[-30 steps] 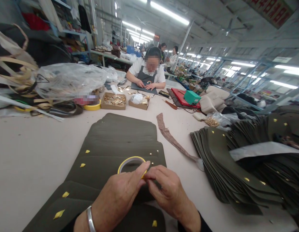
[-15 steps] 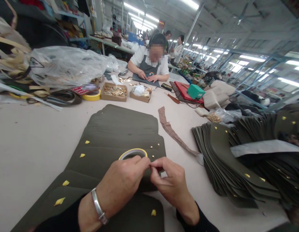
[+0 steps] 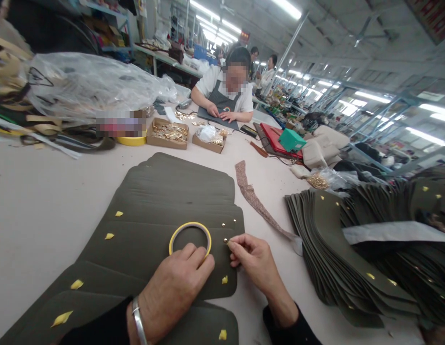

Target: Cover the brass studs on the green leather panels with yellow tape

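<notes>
My left hand, with a silver bangle at the wrist, has its fingers closed on the near rim of a roll of yellow tape. The roll rests over overlapping dark olive panels. To its right, my right hand pinches a tiny piece at thumb and forefinger; it looks like a bit of yellow tape, mostly hidden. Those fingertips are beside a gold stud on a panel's right end. Two more studs show just beyond. Yellow tape bits dot the panels' left and right ends.
A fanned stack of olive panels lies at right, a brown speckled strip between. Farther back are a cardboard box of gold hardware, a smaller box, plastic bags and a green box. A co-worker works opposite.
My hands have come apart from their meeting point. The left has moved left and down with the tape roll, and the right has stayed by the studs, uncovering a yellow tape bit below.
</notes>
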Available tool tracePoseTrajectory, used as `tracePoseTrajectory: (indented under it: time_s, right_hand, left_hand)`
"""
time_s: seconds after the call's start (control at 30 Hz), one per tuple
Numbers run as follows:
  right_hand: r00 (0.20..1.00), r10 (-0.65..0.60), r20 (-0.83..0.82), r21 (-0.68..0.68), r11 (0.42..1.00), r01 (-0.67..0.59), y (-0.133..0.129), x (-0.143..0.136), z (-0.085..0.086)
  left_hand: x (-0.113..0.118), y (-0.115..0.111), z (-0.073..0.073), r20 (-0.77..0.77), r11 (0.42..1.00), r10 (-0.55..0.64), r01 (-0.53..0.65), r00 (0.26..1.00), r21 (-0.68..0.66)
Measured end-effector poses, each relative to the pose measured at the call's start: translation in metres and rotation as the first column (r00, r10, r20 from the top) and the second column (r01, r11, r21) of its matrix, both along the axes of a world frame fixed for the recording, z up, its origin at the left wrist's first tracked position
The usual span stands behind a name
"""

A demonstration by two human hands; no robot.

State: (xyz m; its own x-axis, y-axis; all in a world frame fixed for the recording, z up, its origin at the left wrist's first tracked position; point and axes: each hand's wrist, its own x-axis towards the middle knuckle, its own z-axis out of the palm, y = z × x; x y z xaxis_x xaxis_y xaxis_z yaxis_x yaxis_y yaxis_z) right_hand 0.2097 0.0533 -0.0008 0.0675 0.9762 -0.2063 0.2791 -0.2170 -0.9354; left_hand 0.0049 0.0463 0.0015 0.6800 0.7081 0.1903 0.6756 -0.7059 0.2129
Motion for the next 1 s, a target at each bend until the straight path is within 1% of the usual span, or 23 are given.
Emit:
tracePoseTrajectory:
  time_s: [0.13, 0.27, 0.33, 0.43, 0.53, 0.6, 0.63, 0.67, 0.7, 0.73, 0.77, 0.8, 0.83, 0.87, 0.9, 0.93, 1.0]
  right_hand:
    - [0.974, 0.051, 0.222, 0.089, 0.993, -0.073, 0.001, -0.007, 0.001]
    - [0.878, 0.055, 0.476, 0.209, 0.962, -0.173, 0.007, -0.014, 0.003]
    - [0.825, 0.037, 0.564, 0.246, 0.946, -0.210, 0.010, -0.016, 0.003]
    - [0.785, 0.050, 0.617, 0.235, 0.941, -0.245, 0.013, -0.017, 0.001]
    - [0.803, 0.069, 0.592, 0.189, 0.957, -0.222, 0.012, -0.011, 0.004]
    - [0.817, 0.050, 0.574, 0.229, 0.949, -0.219, 0.010, -0.005, 0.008]
    - [0.808, 0.048, 0.587, 0.274, 0.927, -0.254, 0.008, -0.002, 0.010]
    - [0.783, 0.056, 0.619, 0.323, 0.891, -0.319, 0.007, 0.001, 0.012]
    - [0.738, 0.071, 0.672, 0.361, 0.838, -0.409, 0.005, 0.003, 0.014]
    - [0.673, 0.089, 0.735, 0.373, 0.776, -0.509, 0.005, 0.003, 0.015]
    - [0.594, 0.109, 0.797, 0.353, 0.714, -0.604, 0.005, 0.003, 0.016]
    - [0.516, 0.124, 0.847, 0.314, 0.667, -0.676, 0.006, 0.001, 0.016]
    - [0.451, 0.127, 0.883, 0.274, 0.642, -0.716, 0.007, -0.002, 0.016]
    - [0.404, 0.126, 0.906, 0.236, 0.644, -0.728, 0.009, -0.005, 0.016]
    - [0.379, 0.127, 0.917, 0.202, 0.669, -0.715, 0.011, -0.008, 0.015]
    - [0.374, 0.133, 0.918, 0.174, 0.711, -0.682, 0.014, -0.011, 0.015]
    - [0.404, 0.151, 0.902, 0.129, 0.799, -0.587, 0.018, -0.017, 0.014]
  left_hand:
    - [0.002, -0.001, -0.002, -0.034, 0.999, 0.007, -0.008, 0.999, -0.035]
    - [0.003, 0.000, -0.001, -0.061, 0.998, 0.008, -0.011, 0.998, -0.056]
    - [0.003, 0.001, 0.000, -0.076, 0.997, 0.006, -0.012, 0.997, -0.073]
    - [0.002, 0.001, 0.001, -0.081, 0.992, 0.009, -0.019, 0.997, -0.127]
    - [0.002, 0.000, 0.000, -0.065, 0.986, 0.015, -0.026, 0.998, -0.164]
    - [0.002, 0.000, -0.001, -0.054, 0.985, 0.016, -0.025, 0.998, -0.171]
    - [0.002, 0.000, -0.002, -0.051, 0.985, 0.016, -0.024, 0.999, -0.171]
    - [0.002, 0.000, -0.002, -0.049, 0.985, 0.016, -0.024, 0.999, -0.170]
    - [0.002, 0.000, -0.003, -0.047, 0.985, 0.015, -0.023, 0.999, -0.169]
    - [0.002, 0.000, -0.003, -0.046, 0.986, 0.016, -0.023, 0.999, -0.167]
    - [0.002, 0.000, -0.003, -0.043, 0.986, 0.016, -0.023, 0.999, -0.166]
    - [0.002, 0.000, -0.004, -0.038, 0.986, 0.019, -0.025, 0.999, -0.162]
    - [0.002, 0.000, -0.004, -0.032, 0.987, 0.019, -0.024, 0.999, -0.160]
    - [0.002, 0.000, -0.003, -0.024, 0.987, 0.021, -0.024, 0.999, -0.156]
    - [0.002, 0.000, -0.003, -0.017, 0.988, 0.022, -0.025, 1.000, -0.152]
    - [0.002, -0.001, -0.003, -0.010, 0.989, 0.024, -0.026, 1.000, -0.147]
    - [0.002, -0.002, -0.002, -0.001, 0.991, 0.026, -0.026, 1.000, -0.134]
